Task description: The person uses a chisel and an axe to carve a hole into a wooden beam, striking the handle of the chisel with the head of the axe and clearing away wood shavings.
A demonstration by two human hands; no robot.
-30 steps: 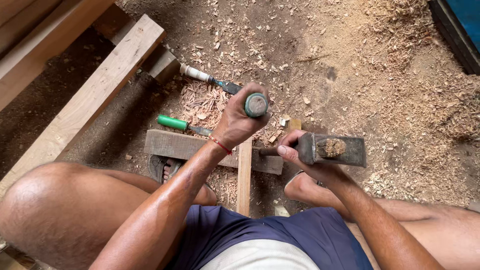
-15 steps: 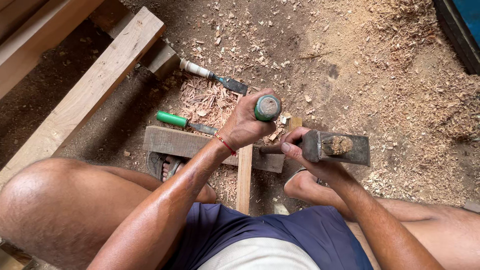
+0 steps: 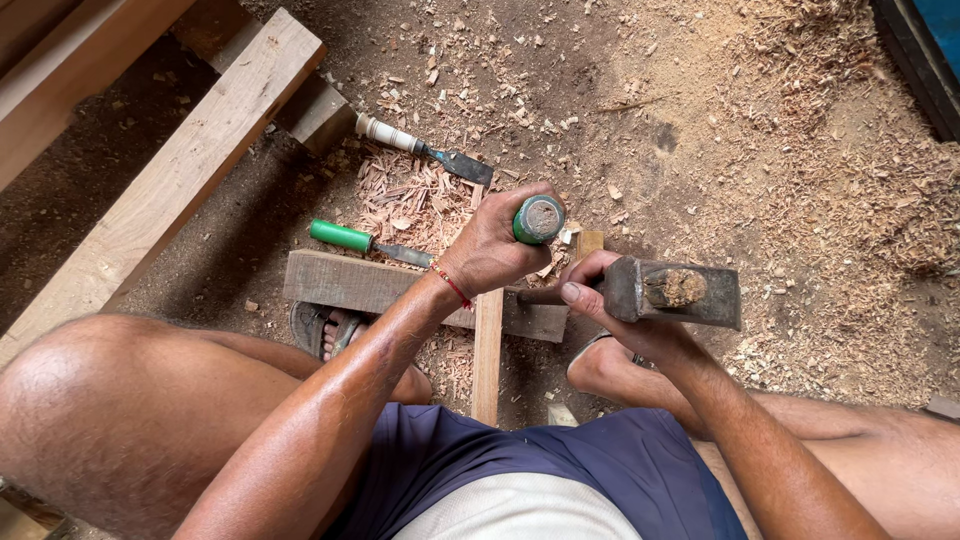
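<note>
Hold the green-handled chisel (image 3: 538,219) upright in the closed left hand (image 3: 492,252), its tip on the narrow wooden strip (image 3: 488,350) crossing the block (image 3: 345,283); strike squarely with the hammer (image 3: 672,291) gripped by the right hand (image 3: 615,310). Feet flank the strip; a second green chisel (image 3: 365,241) and white-handled chisel (image 3: 420,148) lie among shavings (image 3: 410,195) beyond

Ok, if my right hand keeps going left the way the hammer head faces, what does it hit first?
Most likely the green-handled chisel held in the left hand; the hammer in the right hand sits just beside it, though depth is unclear.
</note>
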